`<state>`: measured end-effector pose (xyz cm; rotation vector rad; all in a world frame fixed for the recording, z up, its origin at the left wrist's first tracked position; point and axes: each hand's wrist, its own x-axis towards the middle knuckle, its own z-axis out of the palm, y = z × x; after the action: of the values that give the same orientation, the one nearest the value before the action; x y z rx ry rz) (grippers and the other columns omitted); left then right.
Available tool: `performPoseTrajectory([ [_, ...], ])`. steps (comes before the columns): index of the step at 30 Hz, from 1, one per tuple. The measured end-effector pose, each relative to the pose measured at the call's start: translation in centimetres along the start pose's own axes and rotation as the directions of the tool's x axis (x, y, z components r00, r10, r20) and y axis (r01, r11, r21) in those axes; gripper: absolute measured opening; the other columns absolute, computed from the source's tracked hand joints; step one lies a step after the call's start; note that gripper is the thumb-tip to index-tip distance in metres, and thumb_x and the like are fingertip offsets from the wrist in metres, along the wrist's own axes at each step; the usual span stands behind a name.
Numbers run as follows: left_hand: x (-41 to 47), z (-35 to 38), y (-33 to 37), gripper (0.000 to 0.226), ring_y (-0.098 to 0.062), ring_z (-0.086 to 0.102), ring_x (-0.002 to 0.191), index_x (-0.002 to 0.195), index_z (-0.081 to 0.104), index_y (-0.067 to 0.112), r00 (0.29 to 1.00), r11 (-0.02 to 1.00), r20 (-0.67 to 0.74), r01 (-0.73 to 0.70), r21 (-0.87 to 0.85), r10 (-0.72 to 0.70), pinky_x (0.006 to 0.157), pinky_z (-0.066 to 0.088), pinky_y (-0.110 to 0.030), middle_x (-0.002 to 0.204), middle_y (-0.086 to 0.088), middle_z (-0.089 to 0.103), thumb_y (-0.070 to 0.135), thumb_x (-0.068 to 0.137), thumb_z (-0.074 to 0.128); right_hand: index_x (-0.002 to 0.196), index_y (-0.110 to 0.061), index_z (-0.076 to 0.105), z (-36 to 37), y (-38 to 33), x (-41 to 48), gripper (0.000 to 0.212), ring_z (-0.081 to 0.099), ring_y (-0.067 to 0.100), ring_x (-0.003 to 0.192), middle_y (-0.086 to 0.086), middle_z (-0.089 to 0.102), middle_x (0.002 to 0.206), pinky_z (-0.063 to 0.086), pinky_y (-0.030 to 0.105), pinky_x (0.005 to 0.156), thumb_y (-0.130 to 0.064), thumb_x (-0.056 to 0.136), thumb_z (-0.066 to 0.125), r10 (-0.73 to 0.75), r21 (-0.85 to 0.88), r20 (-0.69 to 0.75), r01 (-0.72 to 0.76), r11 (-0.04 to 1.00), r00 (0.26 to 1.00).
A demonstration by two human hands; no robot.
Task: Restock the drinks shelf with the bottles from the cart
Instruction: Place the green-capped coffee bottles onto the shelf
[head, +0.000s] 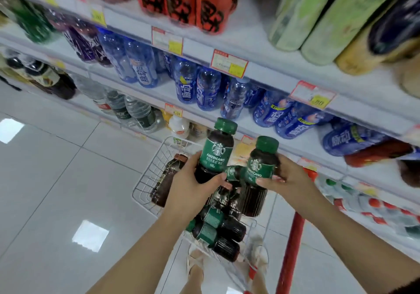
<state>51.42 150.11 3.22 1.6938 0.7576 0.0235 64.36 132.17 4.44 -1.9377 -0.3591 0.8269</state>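
Observation:
My left hand (193,185) grips a dark coffee bottle (216,150) with a green cap and green label, held upright above the cart. My right hand (286,177) grips a second bottle of the same kind (259,173), just to the right and slightly lower. Both bottles hang over the white wire cart basket (147,175), which holds several more dark bottles (222,230) lying on their sides. The drinks shelf (272,125) runs diagonally behind, with blue bottles (204,89) lined up on it.
Higher shelves carry red bottles (181,2) and pale green bottles (318,16); price tags (228,63) hang on the shelf edges. A red cart handle (293,243) stands at the right. Grey tiled floor (56,180) lies on the left. My feet (195,262) show under the cart.

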Motion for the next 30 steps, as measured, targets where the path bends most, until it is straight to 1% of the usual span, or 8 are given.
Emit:
performPoseTrajectory([
  [4,-1.9,2.0,8.5,0.052,0.011,0.06,0.09,0.121,0.055,0.037,0.986,0.984,0.02,-0.165,-0.066,0.167,0.075,0.046,-0.01,0.096,0.025,0.068,0.034,0.073,0.077,0.112,-0.018,0.06,-6.3,-6.8,-4.3,0.046,0.068,0.008,0.088,-0.006,0.074,0.093,0.053,0.017,0.074,0.009,0.074,0.066,-0.074,0.248,-0.07,0.089,0.965,0.995],
  [8,-3.7,4.4,16.5,0.058,0.006,0.061,0.099,0.119,0.047,0.045,0.943,0.938,0.064,-0.315,-0.143,0.326,0.083,0.048,-0.014,0.106,0.023,0.066,0.029,0.074,0.078,0.108,-0.015,0.063,-12.0,-12.2,-8.4,0.063,0.071,0.016,0.081,0.003,0.074,0.093,0.055,0.022,0.064,-0.029,0.052,0.088,-0.173,0.466,-0.136,0.217,0.858,0.976],
  [11,-5.3,6.6,21.9,0.056,0.006,0.061,0.099,0.114,0.045,0.051,0.904,0.898,0.079,-0.403,-0.173,0.421,0.083,0.049,-0.016,0.105,0.024,0.066,0.035,0.071,0.078,0.115,-0.006,0.054,-15.7,-15.3,-11.1,0.047,0.065,0.011,0.051,0.007,0.07,0.08,0.046,0.017,0.039,-0.011,0.07,0.07,-0.185,0.594,-0.214,0.278,0.755,0.959],
  [14,-6.7,9.2,26.5,0.055,0.006,0.061,0.1,0.112,0.047,0.051,0.862,0.855,0.092,-0.473,-0.212,0.499,0.085,0.048,-0.02,0.106,0.027,0.065,0.043,0.067,0.077,0.12,-0.019,0.055,-19.0,-17.1,-13.1,0.066,0.071,0.015,0.076,0.002,0.073,0.093,0.054,0.026,0.055,-0.023,0.06,0.08,-0.239,0.593,-0.313,0.386,0.706,0.919],
  [18,-8.3,12.9,31.8,0.051,0.002,0.061,0.103,0.105,0.049,0.06,0.805,0.797,0.094,-0.55,-0.251,0.586,0.089,0.048,-0.026,0.109,0.023,0.066,0.051,0.06,0.071,0.121,-0.03,0.056,-23.7,-18.7,-15.6,0.043,0.069,0.017,0.085,0.0,0.073,0.099,0.052,0.03,0.067,-0.004,0.087,0.051,-0.266,0.533,-0.408,0.465,0.707,0.873],
  [22,-9.5,16.2,35.6,0.057,-0.001,0.061,0.105,0.115,0.05,0.05,0.763,0.748,0.083,-0.596,-0.292,0.641,0.092,0.049,-0.031,0.112,0.019,0.066,0.051,0.062,0.073,0.127,-0.033,0.052,-27.5,-19.9,-18.6,0.06,0.069,0.021,0.097,0.005,0.072,0.106,0.052,0.034,0.082,-0.018,0.07,0.064,-0.372,0.441,-0.387,0.524,0.729,0.844],
  [27,-10.2,19.1,38.9,0.051,-0.001,0.066,0.094,0.117,0.051,0.041,0.775,0.757,0.088,-0.578,-0.304,0.626,0.075,0.053,-0.018,0.103,0.013,0.07,0.037,0.073,0.075,0.124,-0.026,0.054,-33.2,-21.2,-18.0,0.055,0.069,0.021,0.094,0.003,0.072,0.102,0.053,0.039,0.083,-0.021,0.071,0.07,-0.355,0.365,-0.531,0.585,0.724,0.77],
  [30,-9.9,19.7,40.1,0.061,-0.004,0.067,0.09,0.12,0.051,0.039,0.796,0.777,0.08,-0.556,-0.294,0.6,0.076,0.055,-0.025,0.103,0.01,0.07,0.049,0.063,0.07,0.12,-0.011,0.058,-36.7,-22.0,-15.4,0.038,0.069,0.021,0.087,0.008,0.071,0.098,0.054,0.038,0.082,-0.018,0.083,0.066,-0.307,0.366,-0.567,0.567,0.738,0.765],
])
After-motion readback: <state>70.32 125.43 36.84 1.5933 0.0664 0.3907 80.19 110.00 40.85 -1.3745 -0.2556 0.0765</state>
